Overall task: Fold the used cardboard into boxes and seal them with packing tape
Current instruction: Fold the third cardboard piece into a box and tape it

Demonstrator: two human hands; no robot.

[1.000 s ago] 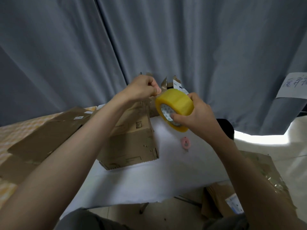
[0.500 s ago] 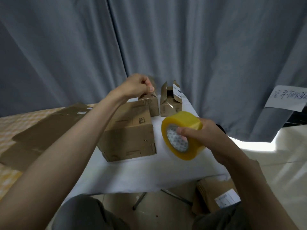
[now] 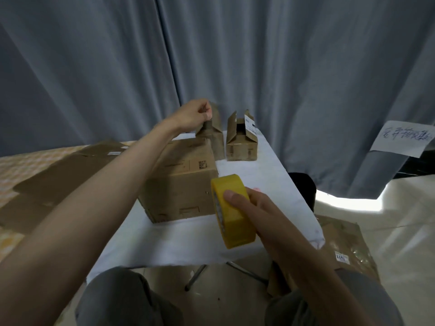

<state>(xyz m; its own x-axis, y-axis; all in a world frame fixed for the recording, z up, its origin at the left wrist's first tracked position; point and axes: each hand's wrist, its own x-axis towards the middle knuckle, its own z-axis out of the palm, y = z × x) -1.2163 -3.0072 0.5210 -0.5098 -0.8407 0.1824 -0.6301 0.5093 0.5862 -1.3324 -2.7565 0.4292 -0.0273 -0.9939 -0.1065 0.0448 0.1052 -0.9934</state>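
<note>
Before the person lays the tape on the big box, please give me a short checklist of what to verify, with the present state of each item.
1. Tape roll held firmly by the right hand: ok.
2. Free tape end pinched in the left hand: cannot tell, the clear strip does not show.
3. Big box flaps shut on top: ok.
4. Big box resting flat on the white table: ok.
5. Strip lined up over the box seam: cannot tell.
6. Small open box standing apart from the big box: ok.

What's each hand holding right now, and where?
Right hand grips the tape roll across its outer band. Left hand pinches something at fingertips; cannot tell what.
</note>
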